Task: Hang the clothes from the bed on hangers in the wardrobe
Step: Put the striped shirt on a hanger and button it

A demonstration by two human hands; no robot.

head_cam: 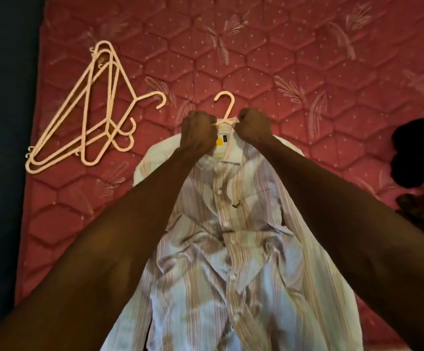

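Observation:
A pale striped button-up shirt (231, 224) lies front-up on the red quilted mattress (281, 59), collar pointing away from me. A pink plastic hanger (224, 103) sits inside the collar; only its hook and neck stick out beyond it. My left hand (199, 131) grips the collar on the left of the hook, fingers curled into a fist. My right hand (254, 127) grips the collar on the right side in the same way. The hanger's shoulders are hidden under the fabric.
Several more pink hangers (89, 117) lie in a loose pile on the mattress at the left. A dark garment (418, 158) lies at the right edge of the bed. The floor beyond the mattress's left edge is dark.

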